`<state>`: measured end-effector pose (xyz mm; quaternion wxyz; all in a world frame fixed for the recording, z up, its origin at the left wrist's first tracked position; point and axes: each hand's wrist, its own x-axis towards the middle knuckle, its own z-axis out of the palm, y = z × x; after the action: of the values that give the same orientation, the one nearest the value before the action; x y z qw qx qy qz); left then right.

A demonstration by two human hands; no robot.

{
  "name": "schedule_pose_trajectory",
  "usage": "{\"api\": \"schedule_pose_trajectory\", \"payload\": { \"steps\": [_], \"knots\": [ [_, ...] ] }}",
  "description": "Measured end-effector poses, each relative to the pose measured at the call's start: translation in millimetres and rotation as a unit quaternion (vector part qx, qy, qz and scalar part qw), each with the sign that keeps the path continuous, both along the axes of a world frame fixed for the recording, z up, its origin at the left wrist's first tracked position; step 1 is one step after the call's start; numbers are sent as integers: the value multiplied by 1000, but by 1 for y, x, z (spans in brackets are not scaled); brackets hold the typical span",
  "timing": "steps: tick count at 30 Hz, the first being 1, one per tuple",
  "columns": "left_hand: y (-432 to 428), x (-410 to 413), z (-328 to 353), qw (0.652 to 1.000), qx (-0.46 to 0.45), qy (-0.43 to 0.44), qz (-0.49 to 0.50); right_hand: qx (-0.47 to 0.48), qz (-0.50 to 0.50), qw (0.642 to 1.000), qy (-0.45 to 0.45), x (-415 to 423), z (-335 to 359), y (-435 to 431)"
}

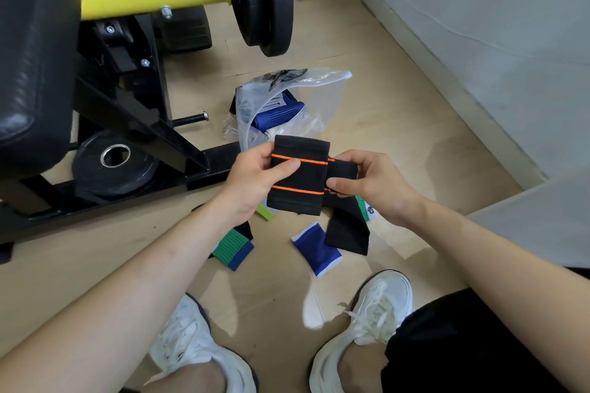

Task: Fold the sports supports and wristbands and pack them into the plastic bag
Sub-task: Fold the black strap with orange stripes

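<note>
Above the wood-look floor [399,112], in mid-air ahead of the white shoes [376,306]: black ribbed support with two orange stripes [300,175], folded to a soft rectangle. Pinched at its left edge by the left hand [255,182], thumb on top; strap end at the right gripped in the curled right hand [373,185].

Just beyond, crinkled clear plastic bag [319,99] lying on the floor, blue knit support [281,112] inside.

Below the hands, apart on the floor: blue white-edged wristband [316,249], green-and-blue mesh wristband [233,247], limp black support [348,233].

Hemmed on the left by the black machine frame [127,105] and a flat weight plate [115,166], on the right by the white wall [479,25]; open floor from bag to skirting.
</note>
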<state>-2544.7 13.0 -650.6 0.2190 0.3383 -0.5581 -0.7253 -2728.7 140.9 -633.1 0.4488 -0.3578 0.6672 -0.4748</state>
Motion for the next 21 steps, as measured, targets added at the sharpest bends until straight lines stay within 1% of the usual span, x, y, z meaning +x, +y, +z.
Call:
{"api": "schedule_pose_trajectory", "payload": {
  "steps": [5,7,11,14,17,21],
  "knots": [
    [4,-3,-2,991,-82,-54,87,-27,-113,993,-29,11,-7,2],
    [7,-4,-3,987,-95,-66,112,-34,-164,985,-29,18,-10,3],
    [14,-8,-9,977,-110,-95,159,-43,-229,972,24,34,-14,4],
    [20,-11,-10,970,-130,-101,178,-51,-221,970,87,42,-15,5],
    [24,-13,-8,971,-132,-93,173,-67,-171,959,214,46,-18,7],
    [29,-17,-3,983,-98,-65,141,-116,-103,935,318,46,-27,8]
  ]
}}
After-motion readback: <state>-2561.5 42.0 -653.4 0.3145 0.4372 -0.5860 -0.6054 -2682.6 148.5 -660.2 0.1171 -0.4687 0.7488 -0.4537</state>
